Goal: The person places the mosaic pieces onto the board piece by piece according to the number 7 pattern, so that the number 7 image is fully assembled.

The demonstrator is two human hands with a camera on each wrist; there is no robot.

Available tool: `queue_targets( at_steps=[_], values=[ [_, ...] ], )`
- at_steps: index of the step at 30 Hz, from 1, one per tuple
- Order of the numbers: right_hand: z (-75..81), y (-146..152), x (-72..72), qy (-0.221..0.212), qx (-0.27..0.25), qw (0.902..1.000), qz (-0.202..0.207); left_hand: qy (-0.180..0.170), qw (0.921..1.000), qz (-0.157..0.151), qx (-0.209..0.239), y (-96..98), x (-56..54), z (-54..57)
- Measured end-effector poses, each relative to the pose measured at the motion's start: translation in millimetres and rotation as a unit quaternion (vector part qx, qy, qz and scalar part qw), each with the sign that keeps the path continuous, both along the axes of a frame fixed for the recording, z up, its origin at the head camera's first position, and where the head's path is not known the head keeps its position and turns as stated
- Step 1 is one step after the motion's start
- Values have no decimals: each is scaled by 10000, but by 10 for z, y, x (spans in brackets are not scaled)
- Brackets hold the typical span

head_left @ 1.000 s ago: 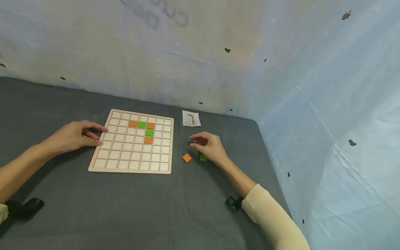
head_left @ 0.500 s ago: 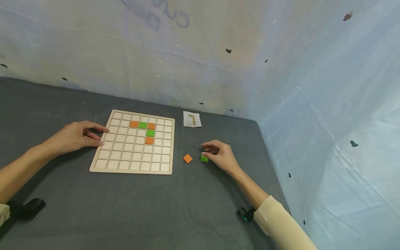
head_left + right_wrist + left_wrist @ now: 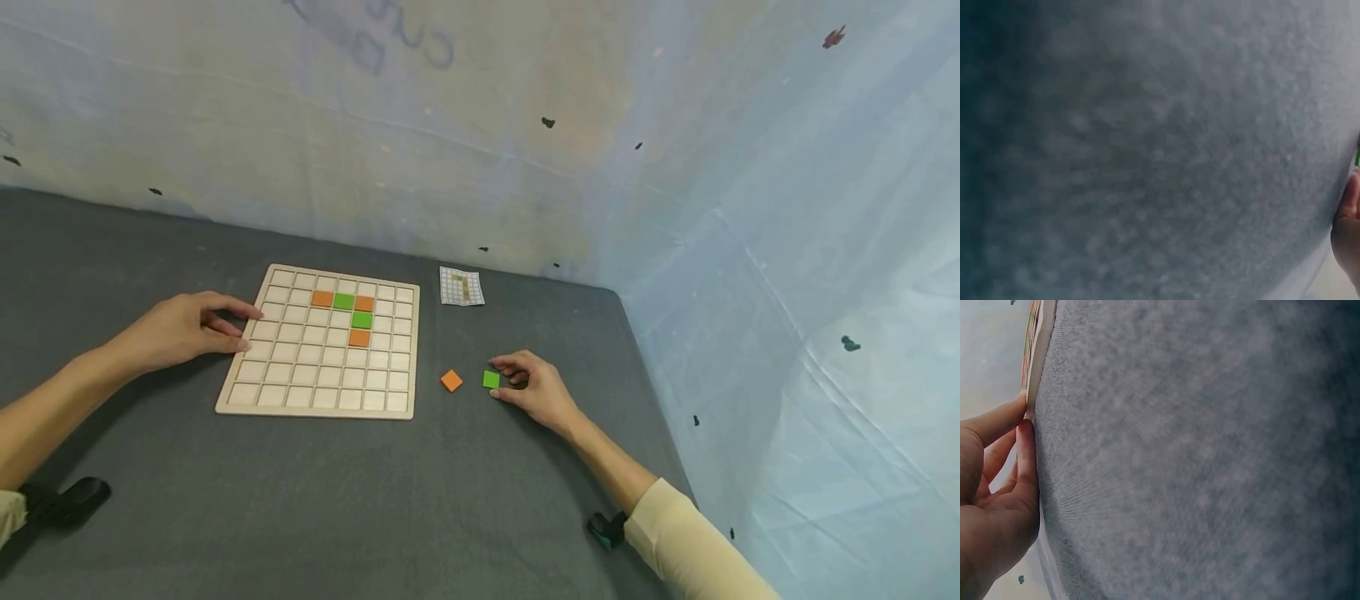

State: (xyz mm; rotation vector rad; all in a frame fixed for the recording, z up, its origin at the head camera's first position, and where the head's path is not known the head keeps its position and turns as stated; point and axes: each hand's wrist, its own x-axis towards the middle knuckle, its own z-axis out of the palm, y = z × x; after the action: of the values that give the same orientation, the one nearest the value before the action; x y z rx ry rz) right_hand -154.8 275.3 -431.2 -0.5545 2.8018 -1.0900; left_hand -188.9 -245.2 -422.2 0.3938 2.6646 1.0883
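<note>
In the head view my left hand (image 3: 183,333) touches the left edge of a pale wooden grid board (image 3: 322,402) with index finger and thumb spread apart. The left wrist view shows those fingertips right at the rim of the board (image 3: 1038,356). To the right of the board, my right hand (image 3: 538,390) pinches a green square tile (image 3: 491,379) on the table, thumb at its near edge and fingers at its far edge. Only a sliver of the green tile (image 3: 1358,154) shows in the right wrist view. An orange tile (image 3: 451,381) lies between board and green tile.
Several orange and green tiles (image 3: 362,320) sit in the board's cells, forming a bent line. Beyond the right hand, a small printed grid card (image 3: 462,287) lies near the back edge of the dark cloth-covered table (image 3: 337,500). Pale sheets (image 3: 450,150) rise behind and at the right.
My right hand has moved right and toward me, from above the two loose tiles to the green tile, its fingertips now at that tile's edges. The left hand stays at the board.
</note>
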Motion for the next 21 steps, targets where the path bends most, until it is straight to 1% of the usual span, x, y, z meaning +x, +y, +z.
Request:
queue_targets(
  at_steps=[6,11,21],
  values=[
    [-29,2,14,166,4,9998,-71,-14,10000,1,-47,12,2,5],
    [-30,-10,25,278,-8,9996,-37,-4,10000,-16,-68,9,-1,12],
    [0,-4,1,149,178,9997,49,32,10000,-53,-51,6,4,-3]
  ],
)
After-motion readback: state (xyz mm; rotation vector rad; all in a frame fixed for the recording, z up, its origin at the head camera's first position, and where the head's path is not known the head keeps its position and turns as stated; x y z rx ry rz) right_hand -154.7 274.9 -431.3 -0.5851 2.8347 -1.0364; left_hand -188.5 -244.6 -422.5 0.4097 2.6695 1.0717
